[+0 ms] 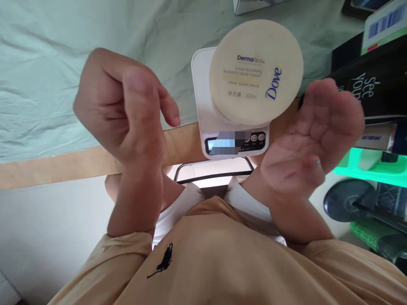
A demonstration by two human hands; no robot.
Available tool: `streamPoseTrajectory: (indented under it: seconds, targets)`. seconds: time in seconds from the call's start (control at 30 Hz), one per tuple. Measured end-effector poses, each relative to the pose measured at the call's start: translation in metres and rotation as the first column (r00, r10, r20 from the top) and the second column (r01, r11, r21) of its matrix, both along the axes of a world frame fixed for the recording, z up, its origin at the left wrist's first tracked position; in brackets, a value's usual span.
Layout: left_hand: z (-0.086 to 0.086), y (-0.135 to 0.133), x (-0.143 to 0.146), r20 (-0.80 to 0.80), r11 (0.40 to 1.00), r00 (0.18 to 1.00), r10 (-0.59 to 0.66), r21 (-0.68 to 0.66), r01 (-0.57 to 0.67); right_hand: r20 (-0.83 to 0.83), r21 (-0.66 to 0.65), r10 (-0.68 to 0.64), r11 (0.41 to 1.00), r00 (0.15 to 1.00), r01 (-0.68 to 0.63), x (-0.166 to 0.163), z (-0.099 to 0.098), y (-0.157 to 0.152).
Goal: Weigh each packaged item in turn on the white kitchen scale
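Observation:
A round cream-coloured jar of Dove body cream (256, 72) rests on the white kitchen scale (200, 84), overhanging its right side. The scale's lit display is blurred out. To the left of the scale, my left hand (124, 110) is raised, its fingers curled in and its thumb on the near side. One fingertip points right, toward the scale but apart from it, and I see nothing in this hand. On the other side, my right hand (311, 135) is raised palm up, its fingers bent a little and holding nothing. Neither hand touches the jar.
A green cloth (47, 84) covers the table, whose wooden edge (57, 165) runs along the near side. Boxes and a black package (381, 84) crowd the right. Below them are a bright green plastic holder (375, 169) and a round black base (345, 201).

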State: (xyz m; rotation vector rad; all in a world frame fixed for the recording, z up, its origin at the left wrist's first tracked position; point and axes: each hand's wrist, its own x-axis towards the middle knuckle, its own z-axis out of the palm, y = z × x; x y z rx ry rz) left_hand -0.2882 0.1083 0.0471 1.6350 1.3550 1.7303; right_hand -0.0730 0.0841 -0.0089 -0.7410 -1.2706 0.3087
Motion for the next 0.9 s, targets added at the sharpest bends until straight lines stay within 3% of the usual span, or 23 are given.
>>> streamPoseTrajectory:
  seconds: [0.27,0.47,0.57,0.63,0.7,0.8,0.9]
  targets:
    - [-0.007,0.009,-0.008,-0.031,0.997,0.998,-0.055,0.059,0.057,-0.017,-0.06,0.053,0.997,0.998,-0.054,-0.002,0.003,-0.003]
    - [0.004,0.002,-0.003,0.036,1.0,0.999,-0.018,-0.011,0.019,-0.027,0.001,-0.021,1.0,0.999,0.022,-0.007,-0.002,-0.002]
    - [0.002,0.004,-0.005,0.002,0.997,0.999,-0.044,0.07,0.044,-0.043,-0.099,-0.072,0.993,0.996,0.067,-0.01,0.0,-0.006]
    - [-0.003,0.007,-0.009,-0.09,0.987,0.99,-0.108,0.107,0.117,-0.032,-0.173,-0.075,0.983,0.997,0.068,-0.01,0.001,-0.009]
    - [-0.007,0.012,-0.014,-0.237,0.965,0.953,-0.187,0.136,0.223,-0.011,-0.163,-0.05,0.986,0.999,0.048,-0.01,0.002,-0.009]
    - [-0.013,0.019,-0.02,-0.44,0.906,0.838,-0.322,0.115,0.408,-0.014,-0.059,-0.005,0.998,1.0,0.004,-0.009,0.004,-0.007]
    - [-0.017,0.021,-0.017,-0.507,0.84,0.722,-0.471,-0.006,0.543,-0.034,-0.053,0.048,0.997,0.998,-0.049,-0.008,0.006,-0.006]
